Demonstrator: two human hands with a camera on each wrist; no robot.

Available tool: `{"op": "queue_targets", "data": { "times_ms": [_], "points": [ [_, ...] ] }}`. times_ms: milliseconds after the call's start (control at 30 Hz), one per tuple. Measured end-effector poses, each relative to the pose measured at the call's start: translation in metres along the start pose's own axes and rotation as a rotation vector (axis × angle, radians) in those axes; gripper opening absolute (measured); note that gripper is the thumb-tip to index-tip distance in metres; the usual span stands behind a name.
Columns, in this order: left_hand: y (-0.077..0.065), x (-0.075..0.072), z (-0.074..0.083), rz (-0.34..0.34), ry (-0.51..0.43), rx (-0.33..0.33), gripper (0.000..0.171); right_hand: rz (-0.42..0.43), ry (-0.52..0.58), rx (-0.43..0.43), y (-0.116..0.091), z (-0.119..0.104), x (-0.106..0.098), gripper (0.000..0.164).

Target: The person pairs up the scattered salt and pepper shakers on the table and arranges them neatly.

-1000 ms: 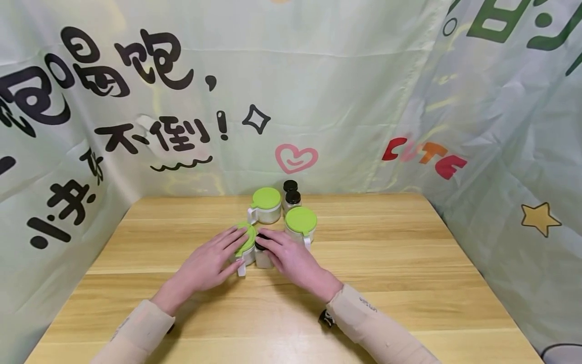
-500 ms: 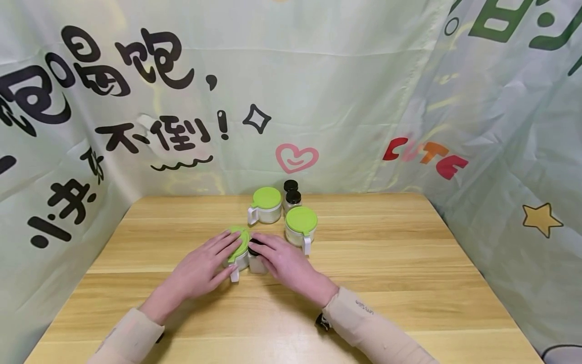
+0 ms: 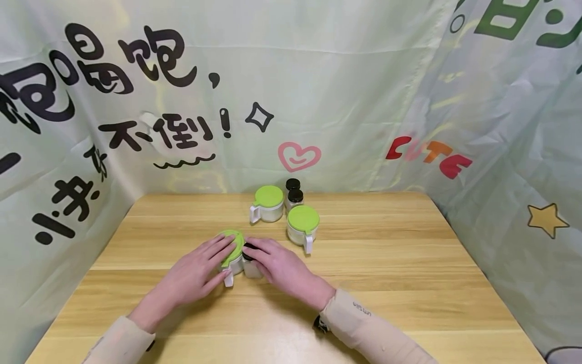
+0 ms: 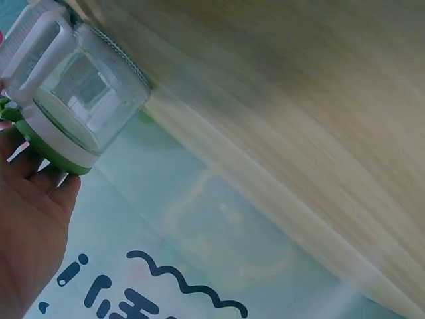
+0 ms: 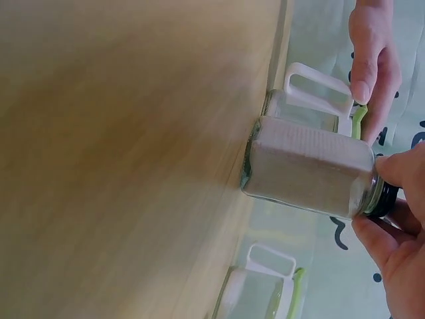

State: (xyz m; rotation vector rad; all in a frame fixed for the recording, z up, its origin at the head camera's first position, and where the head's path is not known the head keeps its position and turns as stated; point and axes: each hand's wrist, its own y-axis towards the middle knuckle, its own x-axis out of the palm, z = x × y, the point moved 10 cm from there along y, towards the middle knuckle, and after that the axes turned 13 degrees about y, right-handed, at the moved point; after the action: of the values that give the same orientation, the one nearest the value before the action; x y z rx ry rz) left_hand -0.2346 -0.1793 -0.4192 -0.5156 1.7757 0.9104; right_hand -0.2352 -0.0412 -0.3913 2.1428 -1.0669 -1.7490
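Observation:
My left hand (image 3: 188, 278) grips the green lid of a clear glass seasoning jar (image 3: 233, 238), its fingers across the top and its thumb near the white handle. In the left wrist view this jar (image 4: 93, 100) shows clear glass walls and a white collar under the lid. Right beside it stands a square glass spice jar (image 3: 252, 270) with a black cap, pinched at the cap by my right hand (image 3: 286, 268). The right wrist view shows brownish-grey powder filling the spice jar (image 5: 309, 166). Both jars stand upright on the table.
Farther back on the wooden table (image 3: 386, 278) stand a green-lidded jar (image 3: 269, 197) and another green-lidded jar (image 3: 303, 220). Near them are two black-capped jars, the rear one (image 3: 293, 184) and the front one (image 3: 295, 196). A printed cloth (image 3: 345, 101) hangs behind the table's back edge.
Both hands have slid the green-lidded jar and the black-capped spice jar together to the left and toward me, away from the group behind. The other jars have stayed put.

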Motion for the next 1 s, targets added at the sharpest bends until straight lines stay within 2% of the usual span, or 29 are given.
{"op": "queue_targets", "data": {
  "times_ms": [633, 1000],
  "points": [
    [-0.025, -0.013, -0.001, 0.021, 0.01, -0.009, 0.066, -0.018, 0.053, -0.03, 0.005, -0.015, 0.012, 0.04],
    [-0.042, -0.021, -0.001, 0.038, 0.004, -0.015, 0.07, -0.025, 0.066, -0.069, 0.011, -0.031, 0.016, 0.038]
  ]
}}
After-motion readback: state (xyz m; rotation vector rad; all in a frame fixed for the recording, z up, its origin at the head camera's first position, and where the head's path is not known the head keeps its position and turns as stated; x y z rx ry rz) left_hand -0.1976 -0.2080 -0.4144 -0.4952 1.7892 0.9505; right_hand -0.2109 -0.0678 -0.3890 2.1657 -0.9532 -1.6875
